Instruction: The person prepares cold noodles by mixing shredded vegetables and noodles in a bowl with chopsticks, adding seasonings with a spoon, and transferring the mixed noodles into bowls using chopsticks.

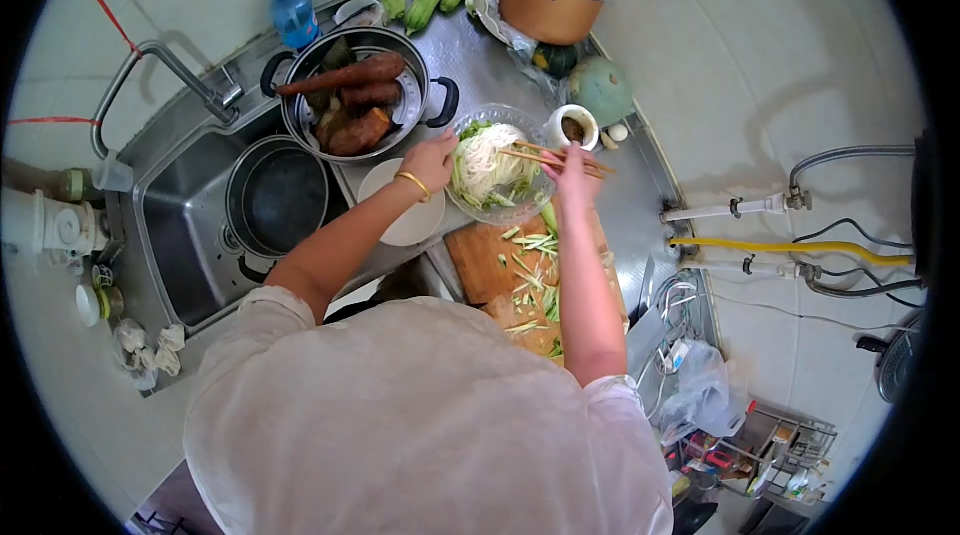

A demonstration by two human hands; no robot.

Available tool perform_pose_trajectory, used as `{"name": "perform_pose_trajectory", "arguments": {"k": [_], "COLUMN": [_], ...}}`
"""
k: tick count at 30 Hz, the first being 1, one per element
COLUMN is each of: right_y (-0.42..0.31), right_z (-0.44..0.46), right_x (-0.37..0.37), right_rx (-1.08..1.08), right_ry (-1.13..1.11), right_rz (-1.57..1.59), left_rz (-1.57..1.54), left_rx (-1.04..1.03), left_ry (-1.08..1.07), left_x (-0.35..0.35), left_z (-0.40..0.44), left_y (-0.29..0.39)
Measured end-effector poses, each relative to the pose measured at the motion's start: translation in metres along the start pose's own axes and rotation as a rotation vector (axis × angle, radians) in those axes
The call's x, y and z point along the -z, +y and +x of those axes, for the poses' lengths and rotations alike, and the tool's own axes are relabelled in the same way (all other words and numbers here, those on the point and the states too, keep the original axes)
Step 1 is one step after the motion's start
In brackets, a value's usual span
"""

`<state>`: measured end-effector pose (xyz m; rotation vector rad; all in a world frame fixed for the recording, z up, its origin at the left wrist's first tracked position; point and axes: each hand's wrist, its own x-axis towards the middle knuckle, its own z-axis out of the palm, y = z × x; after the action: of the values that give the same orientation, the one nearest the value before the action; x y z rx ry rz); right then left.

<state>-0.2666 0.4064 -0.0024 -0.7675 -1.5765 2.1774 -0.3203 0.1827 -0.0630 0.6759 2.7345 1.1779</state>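
Note:
A clear glass bowl [487, 207] holds a mound of thin white noodles [497, 160] over green vegetable shreds. My left hand [430, 161], with a gold bangle at the wrist, grips the bowl's left rim. Wooden chopsticks [530, 152] are held in my right hand [572, 177], their tips in the noodles. Below the bowl, a wooden cutting board [480, 260] carries scattered green vegetable strips [535, 275]. A pale plate [412, 220] lies under my left forearm, which partly covers it.
A steamer pot [290, 120] of sweet potatoes [365, 70] stands left of the bowl. Beyond it is a sink [185, 265] with a dark pot [275, 200]. At right are a small white jar [573, 125], a green melon [600, 88] and a copper-coloured pot [550, 7].

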Motion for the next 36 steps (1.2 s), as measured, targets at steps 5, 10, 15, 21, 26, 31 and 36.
{"name": "perform_pose_trajectory", "arguments": {"k": [5, 10, 15, 21, 26, 31, 36], "right_y": [0.030, -0.061, -0.022, -0.055, -0.047, 0.057, 0.070], "right_z": [0.010, -0.016, -0.035, -0.012, -0.011, -0.008, -0.009], "right_x": [-0.003, -0.033, -0.028, -0.001, 0.062, 0.091, 0.095], "right_rx": [0.035, 0.239, 0.283, 0.218, 0.018, -0.293, -0.438], "right_ry": [-0.266, -0.436, -0.742, -0.290, -0.134, 0.070, 0.172], "right_rz": [-0.235, -0.624, -0.826, -0.412, -0.430, 0.033, 0.338], "left_rz": [0.053, 0.077, 0.105, 0.099, 0.098, 0.085, 0.048], "left_rx": [-0.012, -0.021, -0.035, -0.015, -0.007, -0.019, -0.021], "left_ry": [-0.024, -0.001, 0.032, -0.002, -0.017, -0.006, -0.012], "left_x": [0.003, -0.002, -0.007, -0.001, -0.004, -0.001, 0.001], "left_z": [0.000, 0.000, 0.001, 0.001, 0.002, 0.003, 0.006], "left_y": [0.001, -0.002, -0.005, -0.001, -0.001, 0.004, 0.003]}}
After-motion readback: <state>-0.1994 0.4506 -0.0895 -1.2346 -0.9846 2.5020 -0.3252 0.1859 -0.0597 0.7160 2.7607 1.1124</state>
